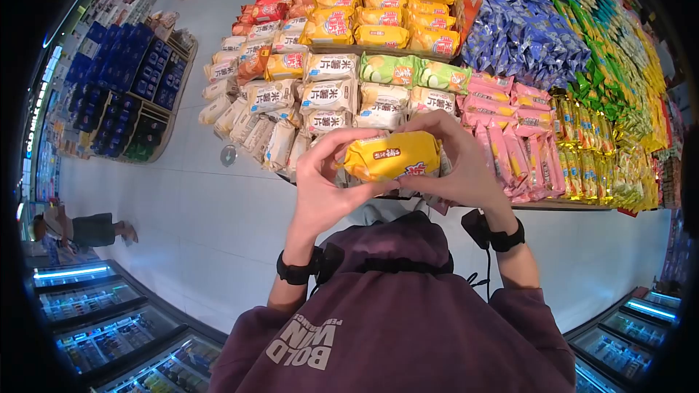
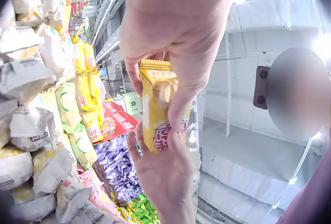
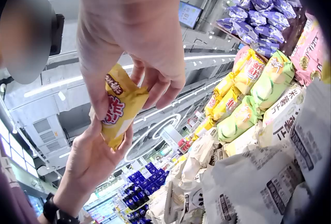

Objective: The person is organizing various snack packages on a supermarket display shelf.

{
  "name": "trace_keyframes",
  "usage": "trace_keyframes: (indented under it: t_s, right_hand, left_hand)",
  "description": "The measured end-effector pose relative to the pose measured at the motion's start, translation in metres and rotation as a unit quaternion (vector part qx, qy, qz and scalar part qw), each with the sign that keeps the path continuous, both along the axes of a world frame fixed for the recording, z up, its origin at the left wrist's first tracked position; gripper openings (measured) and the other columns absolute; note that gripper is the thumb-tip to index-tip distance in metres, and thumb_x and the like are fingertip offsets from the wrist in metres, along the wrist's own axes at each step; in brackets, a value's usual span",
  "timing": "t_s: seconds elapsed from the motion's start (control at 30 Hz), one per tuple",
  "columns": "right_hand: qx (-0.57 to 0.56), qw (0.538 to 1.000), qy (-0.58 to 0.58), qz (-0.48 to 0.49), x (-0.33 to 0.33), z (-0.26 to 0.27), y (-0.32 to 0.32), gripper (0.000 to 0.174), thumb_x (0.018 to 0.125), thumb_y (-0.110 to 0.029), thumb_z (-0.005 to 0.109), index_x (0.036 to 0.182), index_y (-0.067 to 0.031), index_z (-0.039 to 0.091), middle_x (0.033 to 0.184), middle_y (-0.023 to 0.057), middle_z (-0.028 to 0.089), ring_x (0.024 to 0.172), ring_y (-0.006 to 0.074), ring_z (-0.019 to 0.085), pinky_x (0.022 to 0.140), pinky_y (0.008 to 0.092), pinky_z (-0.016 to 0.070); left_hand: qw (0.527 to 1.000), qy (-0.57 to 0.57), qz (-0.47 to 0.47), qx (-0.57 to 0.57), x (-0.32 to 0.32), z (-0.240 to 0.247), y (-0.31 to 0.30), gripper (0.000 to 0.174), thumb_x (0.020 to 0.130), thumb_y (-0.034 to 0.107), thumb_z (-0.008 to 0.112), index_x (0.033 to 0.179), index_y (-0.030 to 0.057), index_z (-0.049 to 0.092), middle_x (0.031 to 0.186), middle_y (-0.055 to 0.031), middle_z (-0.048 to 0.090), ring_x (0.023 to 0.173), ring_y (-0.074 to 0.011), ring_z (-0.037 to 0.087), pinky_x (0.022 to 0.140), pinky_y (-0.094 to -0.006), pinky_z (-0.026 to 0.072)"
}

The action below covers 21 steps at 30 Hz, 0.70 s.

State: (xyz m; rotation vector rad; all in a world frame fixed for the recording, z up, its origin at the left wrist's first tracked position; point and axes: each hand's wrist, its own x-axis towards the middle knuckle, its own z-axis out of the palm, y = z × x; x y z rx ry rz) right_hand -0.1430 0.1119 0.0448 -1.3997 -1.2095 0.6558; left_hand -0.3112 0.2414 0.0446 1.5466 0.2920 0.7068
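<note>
A yellow snack packet (image 1: 393,155) with red and white lettering is held up in front of the chest, over the near edge of the display. My left hand (image 1: 325,178) grips one end of it, thumb along the near side and fingers behind. At the other end my right hand (image 1: 466,164) grips it the same way. In the left wrist view the packet (image 2: 159,107) shows a crimped end seal and a picture of the snack. The right wrist view shows the packet (image 3: 120,107) pinched between both hands, its middle uncovered.
Cream-coloured packets (image 1: 273,97) fill the near display, with green packets (image 1: 388,70) and yellow packets (image 1: 382,11) behind. Pink packets (image 1: 520,153) and purple bags (image 1: 520,29) lie to the right. A stack of blue packs (image 1: 116,65) stands left across the floor, where a person (image 1: 80,227) is walking.
</note>
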Motion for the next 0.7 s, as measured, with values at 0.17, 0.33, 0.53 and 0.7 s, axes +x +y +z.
trace_keyframes:
  t_s: [0.17,0.33,0.53,0.7]
  right_hand:
    - [0.061,0.997,0.044,-0.007,-0.006,-0.015,0.004,0.054,0.065,-0.002,0.08,0.112,-0.0087,0.053,0.116,0.0063,0.064,0.109,0.0179,0.059,0.098,0.0352,0.0447]
    - [0.064,0.996,0.064,-0.007,-0.013,-0.014,0.006,0.056,0.066,-0.002,0.079,0.115,-0.008,0.052,0.115,0.0061,0.063,0.109,0.0167,0.059,0.099,0.0342,0.0434]
    - [-0.012,0.99,0.137,-0.019,-0.022,-0.011,0.002,0.064,0.07,-0.012,0.085,0.122,-0.0067,0.049,0.11,0.0051,0.061,0.107,0.0145,0.057,0.092,0.0301,0.0433]
    - [0.036,0.996,-0.051,-0.056,-0.024,-0.011,0.002,0.067,0.071,-0.016,0.086,0.126,-0.0063,0.05,0.112,0.0049,0.061,0.108,0.0137,0.057,0.089,0.0299,0.0455]
  left_hand:
    - [0.995,-0.032,-0.005,0.091,0.001,-0.01,0.008,0.05,0.064,-0.01,0.08,0.11,-0.0011,0.065,0.112,-0.011,0.067,0.109,-0.0185,0.062,0.097,-0.031,0.0489]
    - [0.995,-0.036,-0.008,0.087,-0.001,-0.004,0.01,0.044,0.067,-0.007,0.079,0.108,-0.0018,0.064,0.11,-0.0108,0.067,0.106,-0.0173,0.063,0.094,-0.0302,0.0502]
    - [0.998,0.039,0.016,-0.039,-0.008,0.002,0.002,0.05,0.07,-0.001,0.083,0.114,-0.0011,0.06,0.11,-0.0095,0.065,0.1,-0.0145,0.063,0.088,-0.0293,0.0521]
    - [0.99,0.051,0.044,-0.127,-0.005,-0.006,0.001,0.044,0.075,0.005,0.083,0.111,-0.0004,0.06,0.102,-0.0061,0.066,0.092,-0.0106,0.063,0.08,-0.0251,0.0531]
